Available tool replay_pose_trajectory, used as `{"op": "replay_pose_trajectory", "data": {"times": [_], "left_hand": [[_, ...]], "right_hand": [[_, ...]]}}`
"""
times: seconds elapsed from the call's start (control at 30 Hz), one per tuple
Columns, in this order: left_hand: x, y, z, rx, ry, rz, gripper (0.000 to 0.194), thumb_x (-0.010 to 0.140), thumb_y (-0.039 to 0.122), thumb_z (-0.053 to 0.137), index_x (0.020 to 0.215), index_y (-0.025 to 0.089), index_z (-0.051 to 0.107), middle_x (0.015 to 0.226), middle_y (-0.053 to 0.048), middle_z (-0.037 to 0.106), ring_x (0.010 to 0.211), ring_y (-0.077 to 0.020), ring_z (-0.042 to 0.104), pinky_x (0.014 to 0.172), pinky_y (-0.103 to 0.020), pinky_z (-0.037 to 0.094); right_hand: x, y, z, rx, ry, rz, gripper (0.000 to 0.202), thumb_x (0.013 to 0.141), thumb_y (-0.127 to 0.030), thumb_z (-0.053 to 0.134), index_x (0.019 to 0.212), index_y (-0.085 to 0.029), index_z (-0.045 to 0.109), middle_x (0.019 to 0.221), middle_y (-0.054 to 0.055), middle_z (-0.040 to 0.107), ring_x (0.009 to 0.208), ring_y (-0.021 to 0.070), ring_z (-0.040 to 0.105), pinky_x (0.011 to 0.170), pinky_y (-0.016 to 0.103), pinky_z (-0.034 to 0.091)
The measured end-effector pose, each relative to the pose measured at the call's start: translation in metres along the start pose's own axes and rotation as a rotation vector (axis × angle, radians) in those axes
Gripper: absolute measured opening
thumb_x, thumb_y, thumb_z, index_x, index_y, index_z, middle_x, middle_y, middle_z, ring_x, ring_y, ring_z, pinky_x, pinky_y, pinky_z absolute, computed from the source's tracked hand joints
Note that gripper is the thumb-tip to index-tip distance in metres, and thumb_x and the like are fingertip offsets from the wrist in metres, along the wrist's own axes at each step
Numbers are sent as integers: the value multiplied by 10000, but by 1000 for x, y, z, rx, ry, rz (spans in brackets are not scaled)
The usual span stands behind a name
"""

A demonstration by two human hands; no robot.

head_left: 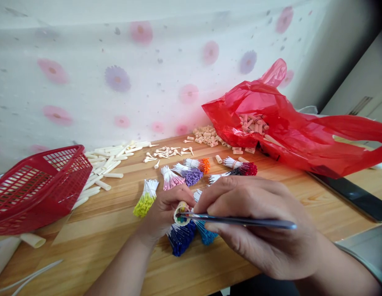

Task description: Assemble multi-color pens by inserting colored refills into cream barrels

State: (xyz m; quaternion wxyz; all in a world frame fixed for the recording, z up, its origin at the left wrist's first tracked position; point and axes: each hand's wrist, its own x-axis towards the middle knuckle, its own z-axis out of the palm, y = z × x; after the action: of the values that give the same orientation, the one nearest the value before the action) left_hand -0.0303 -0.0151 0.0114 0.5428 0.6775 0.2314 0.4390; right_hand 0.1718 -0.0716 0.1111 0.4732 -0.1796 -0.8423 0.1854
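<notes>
My left hand (161, 205) is closed around a short cream plastic tube (178, 218), its open end facing me and coloured bits showing inside. My right hand (259, 222) grips dark metal tweezers (268, 223), whose tips reach into the tube's mouth. Whether the tips hold anything is too small to tell. Under and around the hands lie bundles of white-stemmed sticks with coloured tips: dark blue (181, 240), light blue (207, 236), yellow (144, 205), pink (171, 179), purple (193, 176), orange (204, 165) and red (250, 168).
A red basket (64, 176) stands at left beside a pile of cream tubes (109, 164). Small peg-like pieces (168, 153) and slotted cylinders (206, 135) lie behind the bundles. A red plastic bag (289, 127) holds more cylinders. Beside it rests a dark phone (351, 197).
</notes>
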Motion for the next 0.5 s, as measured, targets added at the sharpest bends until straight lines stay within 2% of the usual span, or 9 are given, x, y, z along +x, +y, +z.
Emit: {"op": "replay_pose_trajectory", "data": {"times": [0.2,0.37,0.43,0.5], "left_hand": [[-1,5,2,36,-5,-30,209,737,383,710,705,176,714,767,-63,629,738,-218,553,683,-342,446],[-1,0,0,59,-17,-47,235,751,413,697,736,179,719,761,-59,623,725,-209,552,671,-330,442],[0,-4,-3,80,-24,-30,299,726,478,704,781,185,725,752,-53,616,715,-200,544,654,-313,433],[2,-10,-6,93,-20,-17,358,714,524,697,828,186,719,724,-40,593,695,-184,523,628,-288,413]], "right_hand": [[-1,1,3,2,6,1,171,828,-47,561,898,-203,564,881,42,711,830,123,684,730,217,581],[-5,3,4,50,27,17,190,810,-28,582,905,-192,584,889,44,708,840,133,686,727,218,576],[-15,8,-3,80,145,54,164,807,-51,599,896,-188,590,869,39,703,828,155,687,712,249,577],[-32,17,-19,59,349,138,129,801,-102,618,882,-197,587,830,26,686,793,179,680,683,290,568]]}}
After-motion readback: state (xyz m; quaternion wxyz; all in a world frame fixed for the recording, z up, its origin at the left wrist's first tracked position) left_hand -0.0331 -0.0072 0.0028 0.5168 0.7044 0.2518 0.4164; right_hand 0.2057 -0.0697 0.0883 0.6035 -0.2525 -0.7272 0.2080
